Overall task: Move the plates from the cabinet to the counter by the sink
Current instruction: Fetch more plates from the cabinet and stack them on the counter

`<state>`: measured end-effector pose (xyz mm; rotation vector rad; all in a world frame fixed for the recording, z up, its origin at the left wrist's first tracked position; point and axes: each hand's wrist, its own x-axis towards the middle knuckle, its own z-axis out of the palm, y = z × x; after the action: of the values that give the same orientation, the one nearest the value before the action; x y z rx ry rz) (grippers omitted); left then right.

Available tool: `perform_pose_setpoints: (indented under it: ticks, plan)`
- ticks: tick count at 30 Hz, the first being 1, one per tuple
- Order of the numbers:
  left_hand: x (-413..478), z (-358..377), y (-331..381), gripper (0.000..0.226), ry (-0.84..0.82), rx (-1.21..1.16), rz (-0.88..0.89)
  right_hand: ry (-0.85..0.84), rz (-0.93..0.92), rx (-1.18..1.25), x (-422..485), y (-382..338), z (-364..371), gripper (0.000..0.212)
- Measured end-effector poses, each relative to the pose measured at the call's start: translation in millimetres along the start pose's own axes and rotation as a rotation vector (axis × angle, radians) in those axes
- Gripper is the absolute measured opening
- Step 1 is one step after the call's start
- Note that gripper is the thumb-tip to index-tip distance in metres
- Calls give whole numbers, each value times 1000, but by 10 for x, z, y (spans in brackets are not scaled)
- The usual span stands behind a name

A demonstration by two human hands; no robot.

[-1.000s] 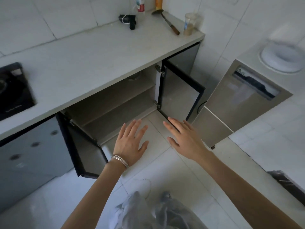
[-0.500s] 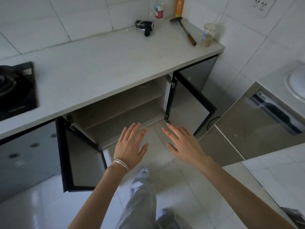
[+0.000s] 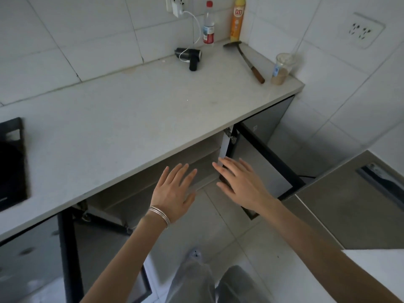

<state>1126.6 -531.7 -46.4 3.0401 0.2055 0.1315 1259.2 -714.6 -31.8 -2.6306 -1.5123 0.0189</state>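
The cabinet point(image 3: 166, 171) under the grey counter point(image 3: 135, 119) stands with both black-framed doors swung out, the left door point(image 3: 72, 254) and the right door point(image 3: 269, 162). Its shelves are mostly hidden by the counter edge, and no plate shows in this view. My left hand point(image 3: 175, 191), with thin bangles on the wrist, hovers flat with fingers spread in front of the opening. My right hand point(image 3: 238, 182) is beside it, fingers also spread, just in front of the right door's hinge side. Neither hand holds anything.
On the counter's far right lie a black hand-held device point(image 3: 190, 56) on a charging cable, two bottles point(image 3: 208, 25), a spatula point(image 3: 249, 61) and a plastic cup point(image 3: 282, 68). A black hob point(image 3: 11, 162) sits at the left. A grey appliance point(image 3: 358, 200) stands at the right.
The view has risen and tilted up, so more wall and counter show and less of the cabinet's inside. Both hands stay spread and have moved up towards the cabinet opening.
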Motion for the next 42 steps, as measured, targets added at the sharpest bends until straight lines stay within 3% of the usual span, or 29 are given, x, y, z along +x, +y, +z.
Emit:
perform_pose_setpoints:
  ticks: [12, 21, 28, 42]
  plan:
    - [638, 156, -31, 53, 21, -20, -109, -1, -94, 61, 631, 589, 58, 54]
    - [918, 793, 76, 52, -24, -41, -186, -27, -183, 103, 979, 1056, 670, 55]
    - [1218, 1890, -267, 54, -36, -25, -208, 66, -80, 169, 1267, 1363, 1803, 55]
    - [2133, 4374, -1420, 53, 255, 115, -148, 314, -107, 125, 2336, 1762, 4516, 55]
